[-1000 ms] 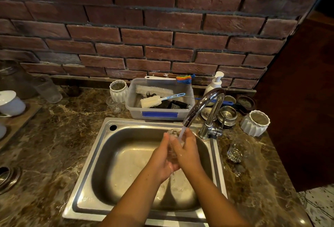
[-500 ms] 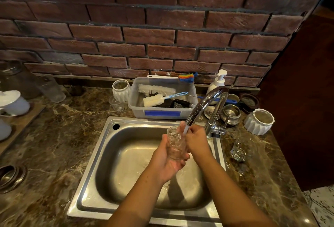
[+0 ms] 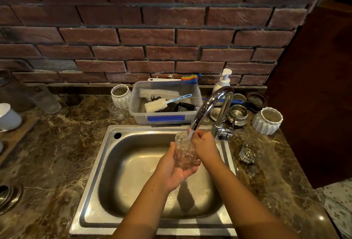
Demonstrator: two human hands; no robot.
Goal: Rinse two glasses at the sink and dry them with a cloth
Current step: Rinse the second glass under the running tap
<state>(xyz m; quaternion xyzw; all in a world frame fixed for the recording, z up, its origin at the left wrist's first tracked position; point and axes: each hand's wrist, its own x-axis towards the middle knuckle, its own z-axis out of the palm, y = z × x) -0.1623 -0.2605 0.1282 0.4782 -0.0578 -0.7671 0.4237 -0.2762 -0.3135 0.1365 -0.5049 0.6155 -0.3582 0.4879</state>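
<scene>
Just right of the frame's centre, over the sink (image 3: 122, 172), we see a textured clear glass (image 3: 184, 153) held upright under the tap (image 3: 209, 105), whose stream (image 3: 190, 134) falls at its rim. The left hand (image 3: 172, 172) cups the glass from below, fingers curled round its base. The right hand (image 3: 204, 145) is curled at the rim's right side, pinching it. We find a second glass (image 3: 251, 151) on the marble surface (image 3: 53, 153) at the right, beside the sink, apart from both hands. Above the sink sits a plastic tub (image 3: 165, 119) of brushes.
</scene>
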